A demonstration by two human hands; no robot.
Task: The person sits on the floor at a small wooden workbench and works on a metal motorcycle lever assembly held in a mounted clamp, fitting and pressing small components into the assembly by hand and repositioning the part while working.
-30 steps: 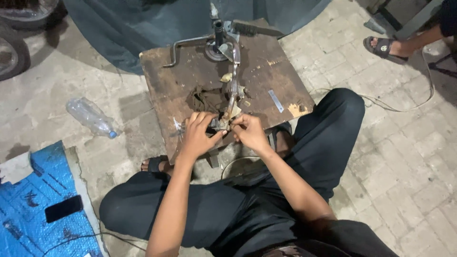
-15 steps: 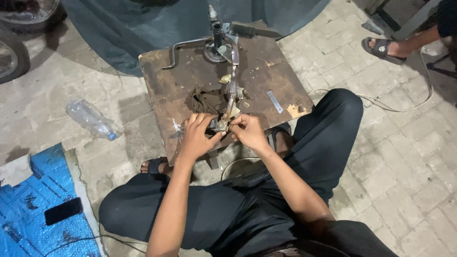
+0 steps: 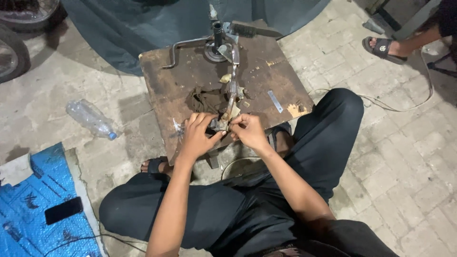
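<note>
A long dirty metal lever part [image 3: 232, 93] lies along a low rusty brown work table [image 3: 257, 71], its near end at the table's front edge. My left hand [image 3: 196, 137] grips that near end from the left, fingers curled around it. Opposite it, my right hand [image 3: 248, 132] pinches the same end from the right with thumb and fingertips. What sits between the fingers is hidden. A dark greasy rag [image 3: 205, 99] lies just behind my hands. The far end of the part meets a round metal assembly [image 3: 219, 45].
A small flat metal strip [image 3: 274, 101] lies on the table's right side. An empty plastic bottle [image 3: 90, 119] rests on the paved floor at left. A phone [image 3: 63, 210] lies on a blue sheet [image 3: 28, 238]. Another person's sandalled foot [image 3: 383, 47] is at upper right, a wheel [image 3: 12, 52] at upper left.
</note>
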